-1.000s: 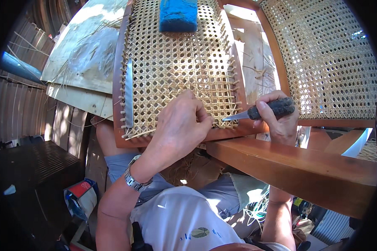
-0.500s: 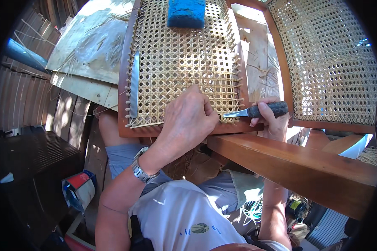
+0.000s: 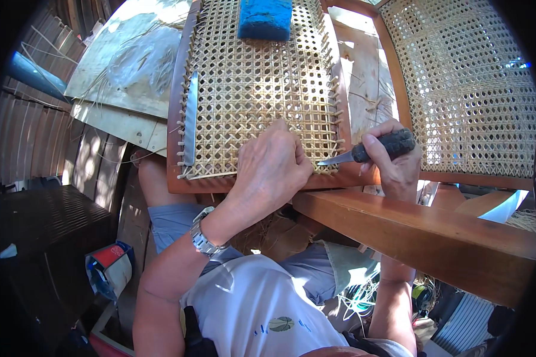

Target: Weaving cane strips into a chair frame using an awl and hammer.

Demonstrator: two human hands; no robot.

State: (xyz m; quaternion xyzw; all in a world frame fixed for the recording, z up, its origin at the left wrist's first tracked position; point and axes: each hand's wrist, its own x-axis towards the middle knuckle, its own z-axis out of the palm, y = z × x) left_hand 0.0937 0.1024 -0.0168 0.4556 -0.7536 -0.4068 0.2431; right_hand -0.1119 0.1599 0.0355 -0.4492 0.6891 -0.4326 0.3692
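My left hand (image 3: 274,157) is closed in a pinch over the front edge of a woven cane panel (image 3: 262,89) in a reddish-brown wooden frame (image 3: 174,143). Whatever its fingers grip is hidden. A pale cane strand (image 3: 211,175) runs along that edge towards this hand. In my right hand (image 3: 399,169) is a black-handled tool (image 3: 387,146) with a narrow metal blade, held at a slant. Its tip touches or hovers just over the panel's front right corner; I cannot tell which. Cane ends and pegs stick up along the panel's sides.
A blue block (image 3: 265,21) lies on the cane at the far end. Along the left side rests a flat metal strip (image 3: 190,119). A second cane panel (image 3: 470,89) stands at right, with a thick wooden beam (image 3: 417,235) nearer me. Plastic film (image 3: 143,62) covers part of a board.
My right hand has lifted slightly and turned, so the tool's handle sits higher and its blade slopes down more steeply. My left hand has shifted a little to the right.
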